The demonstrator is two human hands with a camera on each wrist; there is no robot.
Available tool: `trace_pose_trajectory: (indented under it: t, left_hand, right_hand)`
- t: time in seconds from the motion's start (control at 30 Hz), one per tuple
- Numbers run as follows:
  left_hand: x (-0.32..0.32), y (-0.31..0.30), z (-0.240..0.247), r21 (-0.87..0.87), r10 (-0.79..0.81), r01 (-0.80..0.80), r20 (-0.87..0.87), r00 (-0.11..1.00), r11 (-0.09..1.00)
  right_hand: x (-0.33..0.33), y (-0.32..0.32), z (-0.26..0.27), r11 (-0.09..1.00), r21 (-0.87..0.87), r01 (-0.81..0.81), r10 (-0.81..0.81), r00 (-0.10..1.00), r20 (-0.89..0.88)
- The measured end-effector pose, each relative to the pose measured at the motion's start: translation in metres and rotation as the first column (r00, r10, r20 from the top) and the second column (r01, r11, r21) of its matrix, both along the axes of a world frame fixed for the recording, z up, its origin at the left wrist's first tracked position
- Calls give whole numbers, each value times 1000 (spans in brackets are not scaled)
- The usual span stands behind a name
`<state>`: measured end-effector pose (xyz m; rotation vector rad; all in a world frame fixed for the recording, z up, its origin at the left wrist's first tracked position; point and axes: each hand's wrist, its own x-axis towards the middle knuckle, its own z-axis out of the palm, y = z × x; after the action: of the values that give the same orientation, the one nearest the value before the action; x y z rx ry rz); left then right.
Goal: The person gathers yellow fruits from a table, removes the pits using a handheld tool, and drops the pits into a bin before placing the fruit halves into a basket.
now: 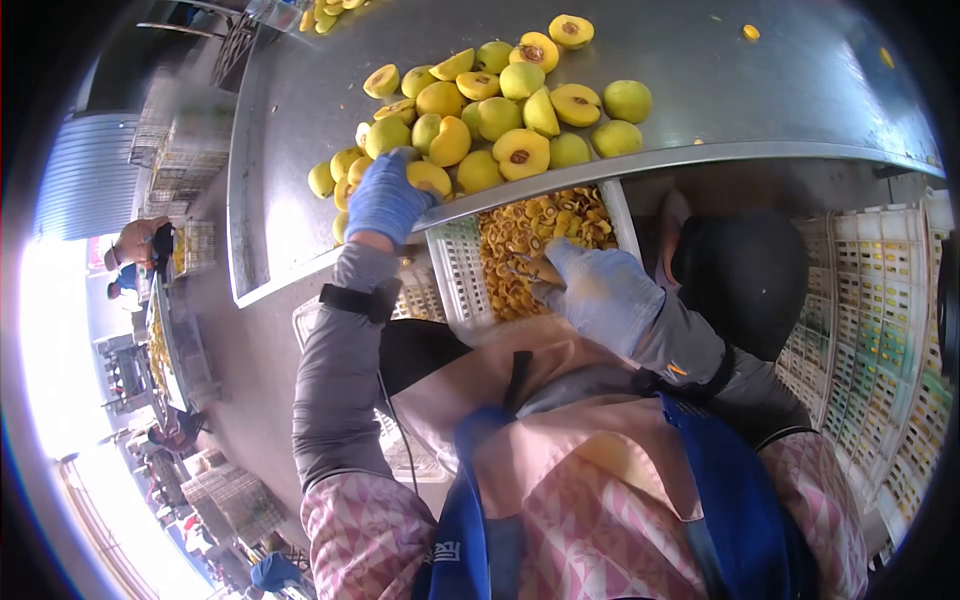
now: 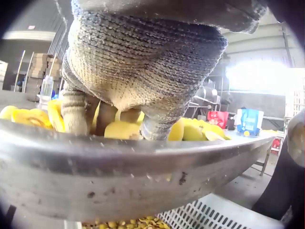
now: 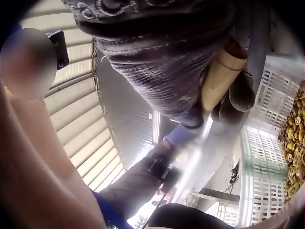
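Note:
My left hand [image 1: 380, 198], in a blue knit glove, reaches into a pile of yellow peach halves [image 1: 497, 118] at the near edge of the metal table. In the left wrist view, its fingers and thumb come down around a peach half [image 2: 122, 130] just behind the raised rim. My right hand [image 1: 608, 290], gloved too, grips a tool by its wooden handle [image 3: 221, 78] over a white crate [image 1: 462, 275]. The tool's working end is hard to make out. Cut-out peach pits and scraps [image 1: 515, 255] fill the crate.
The metal table [image 1: 300, 110] has a raised rim [image 1: 700, 155] between the peaches and my body. More perforated crates [image 1: 860, 330] stand at the right. Far to the left, other people [image 1: 140, 245] are near another table. A blue and white bag [image 2: 249, 121] stands on the tabletop.

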<state>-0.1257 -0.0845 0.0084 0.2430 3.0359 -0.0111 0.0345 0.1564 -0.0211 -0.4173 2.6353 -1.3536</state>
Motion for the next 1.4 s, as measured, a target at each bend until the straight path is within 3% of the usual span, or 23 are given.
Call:
trace_pose_trajectory:
  t: [0.1,0.27,0.33,0.37,0.43,0.47,0.5,0.53,0.57,0.6,0.63,0.7,0.77,0.8,0.87,1.03,1.1,1.17,1.2,1.23,1.3,1.37,1.4]
  left_hand:
    - [-7,0,-3,-13,83,-82,109,991,997]
    - [-1,-11,-16,205,89,-112,117,989,972]
    - [2,-21,-13,639,108,-173,140,984,749]
    - [7,-26,-13,639,104,-171,142,984,750]
    - [25,-29,0,909,42,-375,374,927,179]
    - [45,-9,17,917,16,-399,398,917,26]
    - [57,-1,19,913,7,-407,407,914,24]
    - [68,6,18,893,-70,-445,441,895,-69]
    - [79,14,18,859,-150,-488,467,871,-158]
    - [92,32,20,864,-119,-478,464,878,-160]
    - [103,45,20,869,-88,-467,459,884,-163]
    - [115,57,11,868,-190,-480,454,870,-125]
    - [129,74,4,819,-148,-444,420,896,-363]
    - [131,70,3,784,-223,-487,433,874,-386]
    - [136,71,2,813,-172,-477,445,879,-335]
    - [146,66,1,890,-131,-428,411,902,-156]
    - [145,71,-2,869,-154,-459,435,887,-183]
    - [147,81,-11,841,-82,-359,358,930,-405]
    - [146,80,0,869,-53,-402,404,913,-288]
    - [143,77,0,870,-50,-399,402,914,-289]
    - [133,69,-5,741,-198,-448,406,892,-501]
    - [127,62,-7,734,-225,-446,386,895,-513]
    - [127,63,-9,797,-132,-360,340,931,-485]
  right_hand:
    - [0,0,10,999,27,-20,20,1000,-17]
    - [-2,1,11,999,-33,37,-38,999,-35]
    - [-2,3,20,996,-46,71,-71,997,-3]
    - [-3,3,23,993,-87,85,-85,996,8]
    - [-6,0,24,987,-129,101,-99,995,23]
    - [-9,-3,22,941,-313,126,-102,990,93]
    - [-12,-4,20,862,-480,163,-95,982,163]
    - [-14,-7,21,864,-472,177,-105,979,174]
    - [-17,-10,23,813,-552,183,-191,981,43]
    - [-20,-12,23,760,-627,173,-285,955,-82]
    - [-23,-13,19,765,-616,188,-295,953,-75]
    - [-26,-14,9,756,-631,173,-297,950,-96]
    - [-22,-10,11,826,-531,187,-288,951,-114]
    - [-20,-8,15,860,-479,178,-278,949,-147]
    - [-19,-4,21,917,-361,169,-267,933,-243]
    - [-21,-3,6,905,-416,87,-165,974,-155]
    - [-19,-3,7,924,-373,83,-140,982,-128]
    - [-8,-11,15,909,-406,93,-143,985,-96]
    - [-3,-18,16,975,-220,21,-64,980,-189]
    - [0,-16,19,975,-220,17,-61,980,-192]
    - [5,-5,31,869,-290,-400,419,908,4]
    - [8,-8,21,877,-331,-347,359,933,-26]
    - [6,-7,25,884,-441,-153,175,985,9]
